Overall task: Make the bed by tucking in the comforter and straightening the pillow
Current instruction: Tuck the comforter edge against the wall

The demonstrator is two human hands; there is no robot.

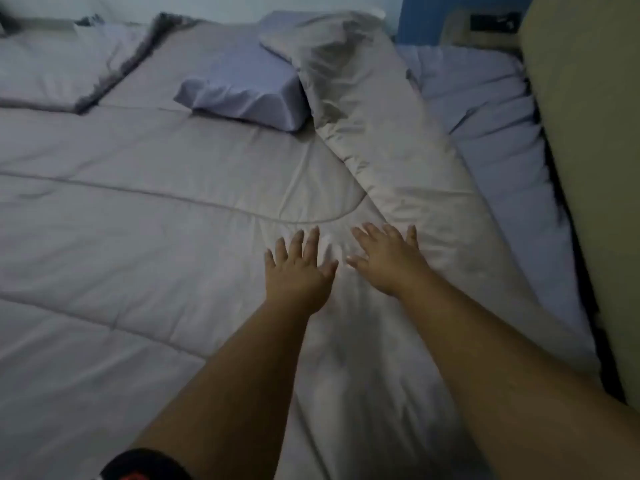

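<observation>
A pale grey comforter (145, 230) covers most of the bed, with its right edge folded back on itself in a long diagonal flap (391, 143). My left hand (296, 271) and my right hand (388, 259) lie flat on the comforter side by side, fingers spread, holding nothing. A lavender pillow (242, 88) sits askew on top of the comforter near the head of the bed. A second pillow (325, 29) lies behind it, partly under the flap. The lavender sheet (491, 133) shows bare to the right.
A beige padded panel (588, 168) stands along the bed's right side, with a dark gap beside the mattress. Another lavender pillow with a dark fringed cover edge (62, 67) lies at the far left. A blue wall (419, 15) is behind the bed.
</observation>
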